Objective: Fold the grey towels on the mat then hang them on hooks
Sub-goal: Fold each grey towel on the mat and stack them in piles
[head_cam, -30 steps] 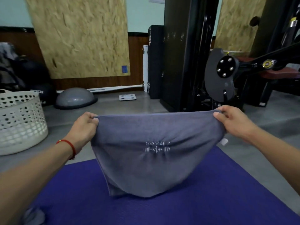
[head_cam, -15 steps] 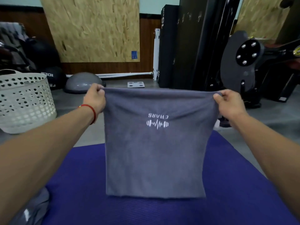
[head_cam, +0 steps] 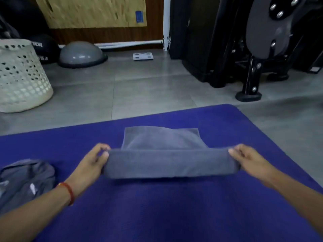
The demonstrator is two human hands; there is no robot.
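A grey towel lies across the middle of the purple mat. Its far part is flat on the mat and its near edge is raised in a fold toward me. My left hand pinches the left end of that raised edge. My right hand pinches the right end. A second grey towel lies crumpled on the mat at the left, beside my left forearm. No hooks are in view.
A white perforated laundry basket stands on the grey floor at the left. Behind it sit a grey half-dome balance trainer and a white scale. Black gym machines fill the right rear.
The towel was held up hanging in front of me; now both hands have lowered it onto the mat, with its lower part laid flat and the held edge low over it.
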